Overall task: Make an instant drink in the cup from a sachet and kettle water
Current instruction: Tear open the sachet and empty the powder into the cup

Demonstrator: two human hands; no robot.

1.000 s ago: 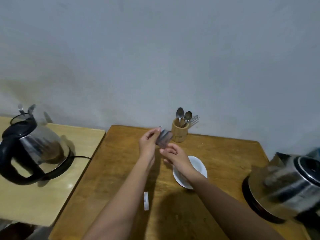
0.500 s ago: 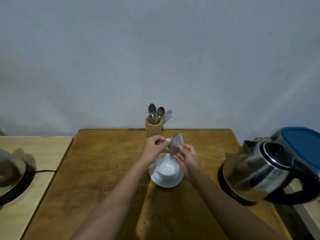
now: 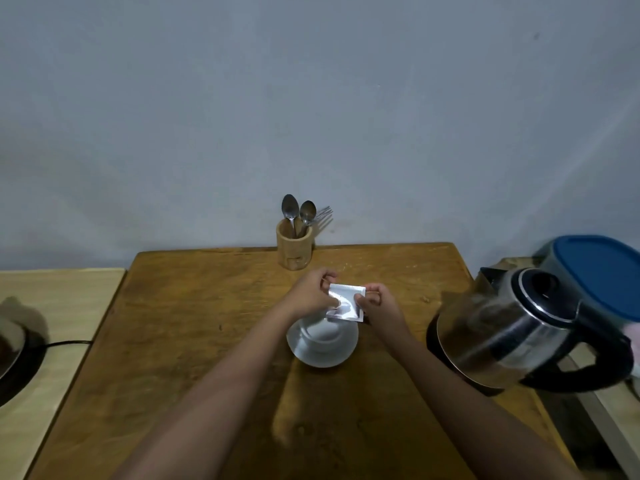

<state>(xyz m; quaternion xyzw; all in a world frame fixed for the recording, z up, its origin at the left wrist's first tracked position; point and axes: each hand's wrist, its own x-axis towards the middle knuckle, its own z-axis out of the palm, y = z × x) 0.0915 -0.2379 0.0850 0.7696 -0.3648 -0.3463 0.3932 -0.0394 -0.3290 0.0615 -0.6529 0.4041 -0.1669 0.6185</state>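
Observation:
A white cup [image 3: 323, 332] stands on a white saucer [image 3: 322, 356] in the middle of the brown wooden table [image 3: 194, 341]. Just above the cup's far rim I hold a small silvery sachet [image 3: 346, 303] with both hands. My left hand [image 3: 311, 294] pinches its left edge and my right hand [image 3: 375, 303] pinches its right edge. A steel kettle [image 3: 519, 330] with a black handle sits on its base at the table's right side, close to my right forearm.
A wooden holder [image 3: 294, 247] with two spoons and a fork stands at the table's back edge by the wall. A blue-lidded container [image 3: 602, 271] is behind the kettle. A lighter table [image 3: 52, 306] on the left carries a second kettle base [image 3: 14, 355] with a cable.
The view has swung right, bringing the cup to the centre. The sachet has come down from a tilted, raised position to just above the cup rim, held flatter between both hands.

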